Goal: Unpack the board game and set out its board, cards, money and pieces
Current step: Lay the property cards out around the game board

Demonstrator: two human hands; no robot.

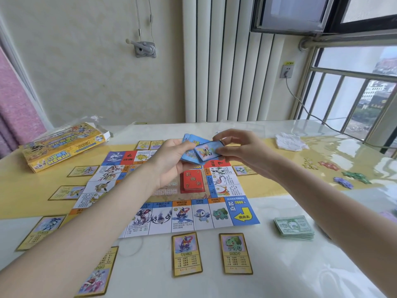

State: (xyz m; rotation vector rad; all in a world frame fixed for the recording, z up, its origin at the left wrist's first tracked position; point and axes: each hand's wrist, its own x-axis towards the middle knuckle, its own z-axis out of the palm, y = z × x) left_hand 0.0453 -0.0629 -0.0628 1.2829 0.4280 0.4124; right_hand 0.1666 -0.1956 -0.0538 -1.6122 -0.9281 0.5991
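Note:
The paper game board (pixel 214 216) lies unfolded in the middle of the table. Above its centre my left hand (pixel 169 160) grips a stack of blue cards (pixel 189 155). My right hand (pixel 238 147) pinches the top blue card (pixel 208 150) of that stack. A red card deck (pixel 192 179) sits on the board's middle. Yellow-framed property cards (pixel 186 253) lie around the board's edges. A pile of green paper money (pixel 294 227) rests to the right of the board. Coloured playing pieces (pixel 343 179) lie in small heaps at the far right.
The yellow game box (pixel 62 147) lies open at the back left with clear wrapping on it. A crumpled white tissue (pixel 290 141) sits at the back right. A cable (pixel 318 119) runs from the wall socket along the window side.

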